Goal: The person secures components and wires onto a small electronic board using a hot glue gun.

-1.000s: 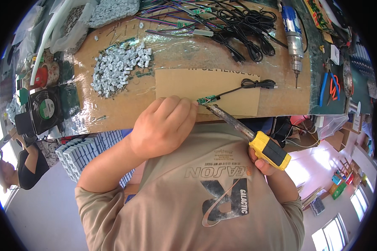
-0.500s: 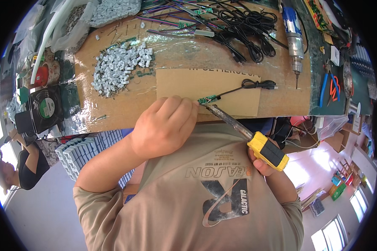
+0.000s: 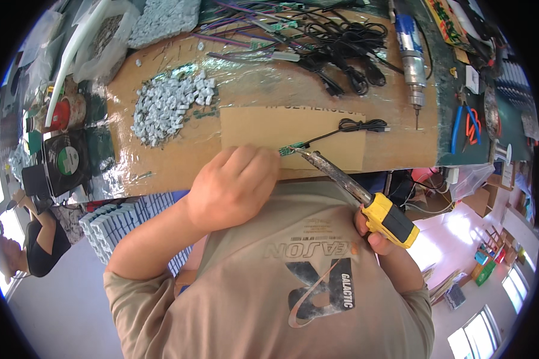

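- My left hand (image 3: 233,185) lay with the fingers curled and nearly closed, pressing down at the near edge of the brown cardboard sheet (image 3: 263,128); I could not tell what it had under the fingertips.
- Just beside its fingertips, on the right, was a small green circuit board (image 3: 288,149) with a thin black cable (image 3: 353,125) running away from it.
- My right hand (image 3: 374,233) was closed around the yellow and black handle of a soldering iron (image 3: 356,192).
- The metal tip of the iron pointed up and to the left and touched the small board, close to my left fingers.
- Beyond my left hand, further on the bench, lay a heap of small grey-white plastic parts (image 3: 164,105).
- Far above my right hand lay a blue and silver electric screwdriver (image 3: 412,57), and a tangle of black cables (image 3: 341,45) to its left.
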`<control>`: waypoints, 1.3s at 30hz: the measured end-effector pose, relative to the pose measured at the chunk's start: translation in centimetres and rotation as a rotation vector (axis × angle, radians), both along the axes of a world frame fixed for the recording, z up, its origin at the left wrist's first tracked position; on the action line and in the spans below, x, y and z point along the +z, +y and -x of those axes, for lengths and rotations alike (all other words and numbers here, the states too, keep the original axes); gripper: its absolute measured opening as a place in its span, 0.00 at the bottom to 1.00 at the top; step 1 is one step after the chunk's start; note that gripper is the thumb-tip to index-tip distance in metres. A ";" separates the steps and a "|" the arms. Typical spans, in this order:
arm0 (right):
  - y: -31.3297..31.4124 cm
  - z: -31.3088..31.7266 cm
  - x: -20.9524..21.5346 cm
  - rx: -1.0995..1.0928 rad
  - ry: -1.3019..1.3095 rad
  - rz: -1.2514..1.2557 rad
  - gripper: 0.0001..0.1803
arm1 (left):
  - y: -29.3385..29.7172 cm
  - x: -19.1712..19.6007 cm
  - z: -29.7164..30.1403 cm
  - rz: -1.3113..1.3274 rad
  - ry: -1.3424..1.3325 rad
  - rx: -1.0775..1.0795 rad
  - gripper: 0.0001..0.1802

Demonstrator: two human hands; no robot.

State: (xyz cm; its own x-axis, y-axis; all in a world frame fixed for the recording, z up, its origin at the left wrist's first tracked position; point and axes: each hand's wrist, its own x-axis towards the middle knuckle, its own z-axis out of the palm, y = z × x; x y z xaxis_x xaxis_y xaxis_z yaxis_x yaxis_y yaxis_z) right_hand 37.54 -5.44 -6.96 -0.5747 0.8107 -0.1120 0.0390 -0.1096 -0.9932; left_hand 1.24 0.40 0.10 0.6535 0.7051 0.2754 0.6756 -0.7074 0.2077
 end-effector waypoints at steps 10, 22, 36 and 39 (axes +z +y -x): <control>6.1 -1.8 3.8 -0.717 0.258 -0.181 0.41 | 0.1 0.7 -0.5 0.011 0.067 -0.001 0.23; 11.8 -13.7 5.4 -1.523 0.002 -0.375 0.19 | 0.1 0.8 -0.6 0.037 0.006 0.017 0.24; 7.0 4.5 4.6 -0.532 0.272 -0.135 0.43 | -0.5 0.0 0.1 0.003 0.009 0.041 0.23; 6.6 6.2 4.4 -0.410 0.304 -0.004 0.43 | -0.6 0.1 0.2 0.003 0.010 0.035 0.24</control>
State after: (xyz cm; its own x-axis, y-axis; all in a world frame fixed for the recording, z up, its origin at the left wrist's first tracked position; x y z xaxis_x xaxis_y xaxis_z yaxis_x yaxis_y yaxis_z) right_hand 31.33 1.17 -2.58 -0.2154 0.9764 0.0144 -0.2971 -0.0515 -0.9535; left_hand 1.02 -0.17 0.19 0.6312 0.7284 0.2665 0.7020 -0.6826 0.2030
